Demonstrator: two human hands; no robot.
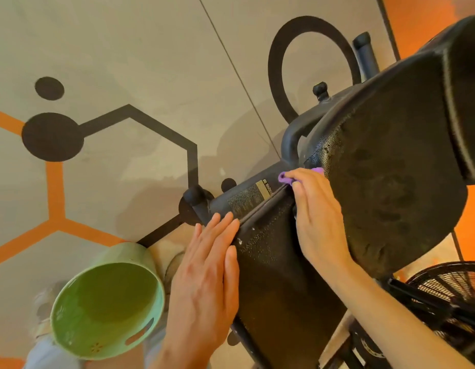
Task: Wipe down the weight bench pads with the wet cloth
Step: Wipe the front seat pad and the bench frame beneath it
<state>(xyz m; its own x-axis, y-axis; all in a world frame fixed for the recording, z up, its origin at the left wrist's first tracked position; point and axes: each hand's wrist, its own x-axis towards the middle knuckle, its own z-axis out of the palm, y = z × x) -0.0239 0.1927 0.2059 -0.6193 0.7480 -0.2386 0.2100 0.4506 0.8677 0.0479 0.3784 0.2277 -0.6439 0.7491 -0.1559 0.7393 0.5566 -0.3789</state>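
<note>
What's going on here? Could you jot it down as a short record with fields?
activity: wiping a weight bench by hand
right hand: presses a purple cloth into the gap between the two pads
left hand: flat, fingers straight, resting on the edge of the seat pad
back pad: black, tilted up, shows droplets near the cloth
green basin: on the floor left of the bench
fan: black, lower right, partly in view

purple cloth (284, 177): mostly hidden under right hand (317, 217) | fan (449, 296): cut off
</note>
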